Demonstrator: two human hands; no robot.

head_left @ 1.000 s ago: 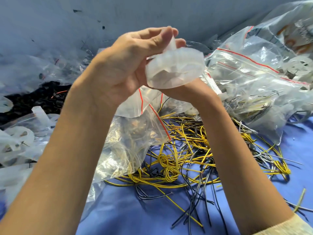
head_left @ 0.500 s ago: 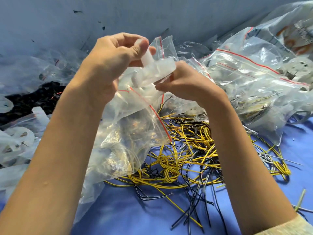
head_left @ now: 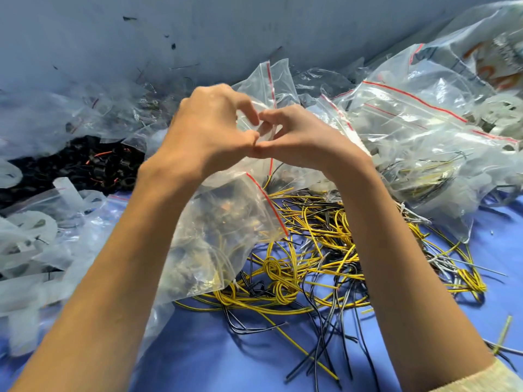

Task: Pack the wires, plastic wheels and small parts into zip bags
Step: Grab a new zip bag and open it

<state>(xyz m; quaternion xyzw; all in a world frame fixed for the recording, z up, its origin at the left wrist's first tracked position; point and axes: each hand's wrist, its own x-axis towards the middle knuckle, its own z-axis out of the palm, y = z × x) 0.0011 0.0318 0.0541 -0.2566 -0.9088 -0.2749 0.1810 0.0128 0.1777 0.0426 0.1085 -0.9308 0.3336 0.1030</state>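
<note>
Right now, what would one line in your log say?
left hand: pinches zip bag | right hand: pinches zip bag | yellow and black wires: loose on blue surface

— What's worn?
— A pale beige sleeve (head_left: 486, 377) on the right arm, its edge showing at the bottom corner.
— And the left arm?
— Bare up to the frame edge. Left hand (head_left: 209, 131) and right hand (head_left: 300, 140) are bare too.

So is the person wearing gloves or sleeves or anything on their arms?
No gloves. The left hand and right hand are bare, no rings or watch showing. The left arm is bare too. The right arm has a cream knitted sleeve at the picture's bottom corner.
</note>
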